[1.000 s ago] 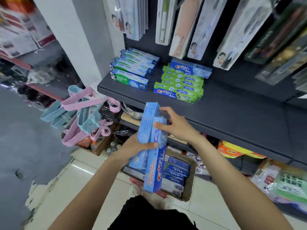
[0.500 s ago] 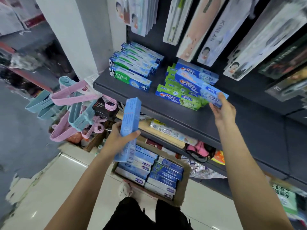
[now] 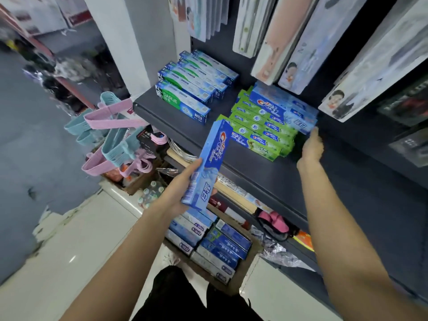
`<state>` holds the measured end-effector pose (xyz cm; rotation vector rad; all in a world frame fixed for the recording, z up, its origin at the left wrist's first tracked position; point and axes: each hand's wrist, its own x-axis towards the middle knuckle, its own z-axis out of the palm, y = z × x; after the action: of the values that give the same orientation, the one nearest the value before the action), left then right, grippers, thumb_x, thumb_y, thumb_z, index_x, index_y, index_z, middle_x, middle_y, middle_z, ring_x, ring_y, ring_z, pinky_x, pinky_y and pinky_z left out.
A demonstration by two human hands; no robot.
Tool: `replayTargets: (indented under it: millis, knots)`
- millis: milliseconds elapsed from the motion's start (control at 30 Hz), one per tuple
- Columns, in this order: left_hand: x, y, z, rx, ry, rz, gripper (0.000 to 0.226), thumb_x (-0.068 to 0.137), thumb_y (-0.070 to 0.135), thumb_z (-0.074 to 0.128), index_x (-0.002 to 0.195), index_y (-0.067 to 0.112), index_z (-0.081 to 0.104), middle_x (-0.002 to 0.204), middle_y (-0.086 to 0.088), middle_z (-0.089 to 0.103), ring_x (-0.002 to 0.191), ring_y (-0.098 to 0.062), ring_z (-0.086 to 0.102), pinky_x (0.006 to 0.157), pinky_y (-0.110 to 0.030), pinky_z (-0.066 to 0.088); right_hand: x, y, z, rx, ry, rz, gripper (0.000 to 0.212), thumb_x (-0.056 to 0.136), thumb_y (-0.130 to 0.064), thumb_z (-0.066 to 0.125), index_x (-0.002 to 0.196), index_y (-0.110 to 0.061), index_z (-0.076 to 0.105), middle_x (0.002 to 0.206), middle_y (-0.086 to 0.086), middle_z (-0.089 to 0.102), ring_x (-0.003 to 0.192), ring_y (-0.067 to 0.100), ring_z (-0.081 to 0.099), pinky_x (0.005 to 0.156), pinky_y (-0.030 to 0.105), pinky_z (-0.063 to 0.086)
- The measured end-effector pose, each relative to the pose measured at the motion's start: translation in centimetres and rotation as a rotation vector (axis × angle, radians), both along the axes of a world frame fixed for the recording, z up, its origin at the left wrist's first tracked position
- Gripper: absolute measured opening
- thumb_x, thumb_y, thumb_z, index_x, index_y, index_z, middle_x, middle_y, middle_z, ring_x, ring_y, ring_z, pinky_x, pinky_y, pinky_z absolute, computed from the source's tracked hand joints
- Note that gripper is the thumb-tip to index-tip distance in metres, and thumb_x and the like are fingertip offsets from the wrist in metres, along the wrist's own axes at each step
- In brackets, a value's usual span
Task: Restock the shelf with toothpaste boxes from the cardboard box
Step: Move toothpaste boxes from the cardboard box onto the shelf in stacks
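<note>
My left hand point(image 3: 183, 188) grips a light blue toothpaste box point(image 3: 209, 163), tilted up in front of the dark shelf point(image 3: 266, 174). My right hand point(image 3: 311, 148) rests on the shelf just right of the stacks, fingertips at the end of a blue toothpaste box point(image 3: 282, 107) lying on top of the green boxes point(image 3: 257, 130). It holds nothing. A stack of blue and green Darlie boxes point(image 3: 185, 93) sits at the shelf's left. Below on the floor, the cardboard box point(image 3: 250, 272) holds several blue toothpaste boxes point(image 3: 220, 246).
Long hanging packets point(image 3: 301, 42) dangle above the shelf's back. Pink and blue plastic hangers point(image 3: 111, 140) hang left of the shelf. Lower shelves hold mixed goods point(image 3: 273, 221). A white pillar point(image 3: 125, 42) stands at the left, with white floor tiles point(image 3: 81, 246) below.
My right hand has set its blue box on top of the green stack and let go. My left hand has raised and turned its box toward the shelf.
</note>
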<state>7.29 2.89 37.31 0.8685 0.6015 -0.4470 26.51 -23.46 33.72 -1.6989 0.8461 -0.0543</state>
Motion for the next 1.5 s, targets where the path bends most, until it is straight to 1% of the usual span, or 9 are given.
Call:
replayTargets:
  millis: [133,333,467,633,767,1067,1200,1333,1500]
  knots:
    - [0.9,-1.1,-0.6,0.055,0.028,-0.065,0.047,0.094,0.042,0.046,0.125,0.008,0.055,0.078,-0.003,0.070,0.060,-0.012,0.065,0.054,-0.023,0.053,-8.9,1.7,2.5,-0.134,-0.200,0.375,0.035,0.097,-0.031,0.047,0.129,-0.018,0.055,0.124,0.002,0.053,0.111,0.014,0.052,0.099,0.024,0.037]
    - [3.5,-3.6,-0.1,0.062,-0.115,-0.099,0.041,0.098,0.042,0.035,0.118,0.017,0.060,0.110,-0.002,0.069,0.098,-0.015,0.066,0.084,-0.031,0.051,-15.6,5.5,5.4,0.275,0.040,0.842,0.029,0.096,-0.032,0.050,0.125,-0.027,0.052,0.108,-0.001,0.067,0.090,0.015,0.068,0.085,0.033,0.053]
    - [6.3,-6.9,-0.1,0.068,-0.245,-0.068,0.043,0.101,0.041,0.030,0.129,0.019,0.053,0.133,-0.003,0.056,0.123,-0.022,0.051,0.109,-0.046,0.033,-15.0,6.4,5.8,0.218,-0.104,0.772,0.032,0.094,-0.027,0.055,0.125,-0.032,0.049,0.116,-0.002,0.064,0.092,0.015,0.067,0.072,0.030,0.057]
    - [10.1,-6.2,-2.5,1.345,-0.615,-0.408,0.041,0.096,0.021,0.048,0.137,0.016,0.047,0.149,-0.003,0.037,0.140,-0.022,0.027,0.114,-0.035,0.020,-9.8,2.6,5.7,-0.576,-0.342,0.742,0.044,0.091,-0.023,0.060,0.133,-0.027,0.048,0.124,-0.001,0.061,0.105,0.024,0.059,0.077,0.030,0.042]
    - [12.0,-5.2,-4.0,1.718,-0.572,-0.777,0.059,0.095,0.022,0.044,0.149,0.025,0.021,0.159,0.004,0.011,0.147,-0.019,0.003,0.118,-0.046,0.007,-3.9,0.2,4.3,-1.025,-0.302,0.748,0.043,0.093,-0.025,0.055,0.136,-0.023,0.047,0.121,0.013,0.057,0.107,0.036,0.053,0.081,0.042,0.046]
    - [12.7,-4.7,-4.1,1.773,-0.568,-0.912,0.071,0.094,0.026,0.050,0.151,0.029,0.009,0.159,0.006,0.005,0.147,-0.018,-0.001,0.118,-0.046,0.008,-0.7,0.7,-0.1,-1.047,-0.200,0.573,0.045,0.092,-0.013,0.055,0.136,-0.020,0.049,0.148,0.013,0.033,0.131,0.034,0.034,0.099,0.047,0.043]
    - [11.4,-4.2,-4.0,1.660,-0.728,-0.615,0.053,0.092,0.022,0.050,0.143,0.022,0.037,0.150,-0.001,0.036,0.141,-0.021,0.028,0.115,-0.041,0.017,-7.0,2.5,-0.7,-0.978,-0.403,0.561,0.037,0.093,-0.017,0.053,0.130,-0.011,0.055,0.140,0.015,0.043,0.132,0.032,0.037,0.107,0.043,0.035]
    - [5.0,-1.3,-3.8,1.613,-0.978,-0.130,0.027,0.087,0.023,0.049,0.107,0.015,0.066,0.093,0.005,0.068,0.090,-0.017,0.061,0.085,-0.030,0.037,-17.0,4.4,-0.2,-0.850,-0.558,0.772,0.032,0.094,-0.020,0.044,0.118,-0.009,0.063,0.117,0.007,0.062,0.113,0.020,0.049,0.099,0.031,0.037]
    - [-5.5,5.5,-7.1,1.560,-0.703,-0.300,0.017,0.088,0.021,0.054,0.097,0.014,0.066,0.077,0.001,0.066,0.071,-0.008,0.051,0.065,-0.018,0.034,-24.6,5.5,-4.8,-0.749,-0.198,1.226,0.023,0.093,-0.017,0.050,0.109,-0.021,0.066,0.101,-0.002,0.070,0.096,0.020,0.062,0.080,0.033,0.051]
